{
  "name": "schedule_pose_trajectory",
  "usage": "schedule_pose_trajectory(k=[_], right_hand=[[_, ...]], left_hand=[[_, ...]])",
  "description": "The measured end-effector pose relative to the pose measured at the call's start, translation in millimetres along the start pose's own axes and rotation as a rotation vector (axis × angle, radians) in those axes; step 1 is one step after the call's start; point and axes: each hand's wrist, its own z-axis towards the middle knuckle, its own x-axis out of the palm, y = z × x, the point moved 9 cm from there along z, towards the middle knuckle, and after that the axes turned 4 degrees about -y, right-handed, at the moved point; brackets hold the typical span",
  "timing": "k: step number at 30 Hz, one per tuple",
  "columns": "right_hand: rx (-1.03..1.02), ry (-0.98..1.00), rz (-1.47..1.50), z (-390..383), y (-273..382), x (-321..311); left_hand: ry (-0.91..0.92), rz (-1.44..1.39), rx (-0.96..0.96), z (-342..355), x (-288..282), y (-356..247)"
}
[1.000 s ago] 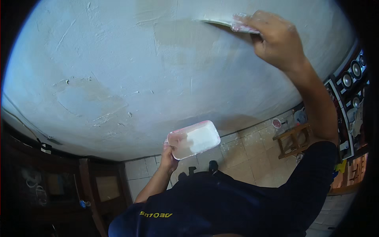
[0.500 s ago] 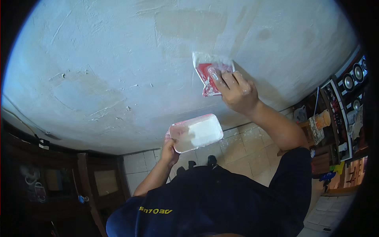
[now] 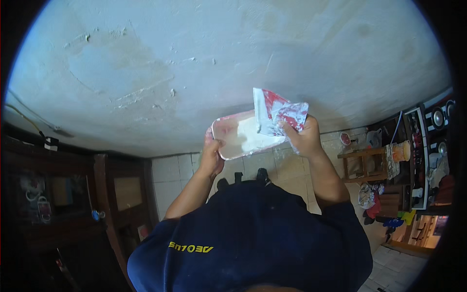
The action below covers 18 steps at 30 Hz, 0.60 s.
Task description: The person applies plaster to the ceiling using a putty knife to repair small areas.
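My left hand (image 3: 211,156) is closed on the left end of a shallow rectangular tray (image 3: 225,131), its thumb over the rim. Wet white putty (image 3: 249,135) covers the tray's middle and right part. My right hand (image 3: 308,138) grips a red putty spreader (image 3: 284,113) smeared with white. The spreader's broad, putty-coated edge is over the tray's right part; whether it touches the putty I cannot tell. Beyond the tray rises a pale wall (image 3: 160,53) with patchy filler, ridges and small lumps.
On the right are a wooden stool (image 3: 364,154), an orange bucket (image 3: 402,151) and a shelf with round speakers (image 3: 438,117). Dark wooden doors (image 3: 103,194) stand at left, near a cable (image 3: 26,120) along the wall. Light tiles (image 3: 168,181) cover the floor.
My right hand has come down from the wall to the tray, and the spreader has turned. The tray sits slightly higher in view. The whole view has shifted, showing more of the stool.
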Motion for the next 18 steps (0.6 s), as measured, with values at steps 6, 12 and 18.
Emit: schedule_pose_trajectory(k=[6, 12, 18], right_hand=[[-0.454, 0.172, -0.779, -42, 16, 68], [-0.56, 0.45, -0.95, -81, -9, 106], [-0.458, 0.642, -0.979, -109, -16, 93]], left_hand=[[-0.052, 0.018, 0.123, 1, -4, -21], [-0.192, 0.034, 0.137, 15, -43, -5], [-0.284, 0.039, 0.025, 12, -79, 22]])
